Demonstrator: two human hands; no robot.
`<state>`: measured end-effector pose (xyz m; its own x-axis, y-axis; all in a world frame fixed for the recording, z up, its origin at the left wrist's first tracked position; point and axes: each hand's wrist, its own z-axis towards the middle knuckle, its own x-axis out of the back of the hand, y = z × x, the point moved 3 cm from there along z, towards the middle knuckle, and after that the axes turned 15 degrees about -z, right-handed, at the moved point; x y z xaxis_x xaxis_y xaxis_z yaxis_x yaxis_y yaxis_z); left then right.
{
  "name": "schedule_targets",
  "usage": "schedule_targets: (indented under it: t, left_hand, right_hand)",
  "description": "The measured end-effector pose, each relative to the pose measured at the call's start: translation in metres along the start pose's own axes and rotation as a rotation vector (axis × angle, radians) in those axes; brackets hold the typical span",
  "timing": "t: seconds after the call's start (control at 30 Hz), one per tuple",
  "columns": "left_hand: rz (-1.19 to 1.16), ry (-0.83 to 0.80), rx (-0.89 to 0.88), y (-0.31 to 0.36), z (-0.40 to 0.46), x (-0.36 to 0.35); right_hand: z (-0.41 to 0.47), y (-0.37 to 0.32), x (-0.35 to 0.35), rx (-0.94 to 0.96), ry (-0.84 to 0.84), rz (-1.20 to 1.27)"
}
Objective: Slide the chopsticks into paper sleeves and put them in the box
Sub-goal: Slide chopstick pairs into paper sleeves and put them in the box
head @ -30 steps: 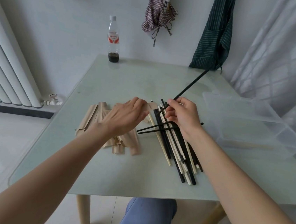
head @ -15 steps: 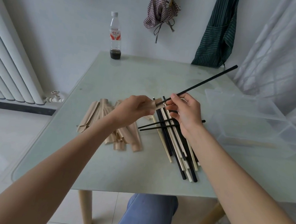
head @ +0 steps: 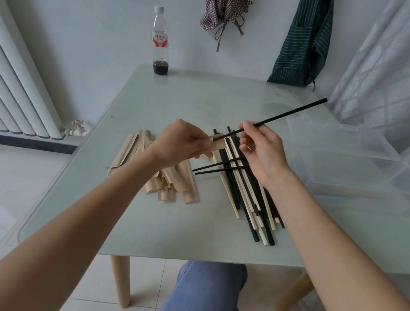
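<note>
A glass table (head: pixel 166 227) is standing against a white wall, radiator (head: pixel 11 84) left, box (head: pixel 364 172) right. Left hand (head: pixel 185 140) is pinching a sleeve (head: pixel 219 143); right hand (head: pixel 262 151) is pinching a black chopstick (head: pixel 289 114), tip entering the sleeve above the chopsticks (head: pixel 248 192).

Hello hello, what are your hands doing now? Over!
Left hand pinching tan paper sleeve. Right hand feeding thin black chopstick into it. Clear plastic box waiting, nothing blocking.

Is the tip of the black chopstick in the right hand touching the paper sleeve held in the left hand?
Touching. The head view shows the black chopstick tip entering the open end of the paper sleeve.
</note>
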<state>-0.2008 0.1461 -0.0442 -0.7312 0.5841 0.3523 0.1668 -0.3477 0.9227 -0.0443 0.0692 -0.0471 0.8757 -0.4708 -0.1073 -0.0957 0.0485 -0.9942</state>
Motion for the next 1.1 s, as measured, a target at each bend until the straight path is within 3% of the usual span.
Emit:
schedule_targets:
  t: [0.5, 0.7, 0.9, 1.1]
  left_hand:
    - [0.123, -0.053, -0.027, 0.008, -0.004, -0.015]
    - [0.11, -0.046, -0.011, 0.009, -0.002, -0.013]
    - [0.066, -0.027, -0.015, 0.014, 0.0, -0.016]
    - [0.104, -0.024, -0.014, 0.013, -0.002, -0.014]
  right_hand:
    - [-0.008, 0.014, 0.001, -0.074, -0.138, -0.127]
    - [-0.008, 0.007, 0.016, -0.064, 0.07, 0.028]
    - [-0.012, 0.007, 0.005, -0.08, 0.006, 0.037]
    - [-0.011, 0.006, 0.008, -0.064, 0.049, 0.044]
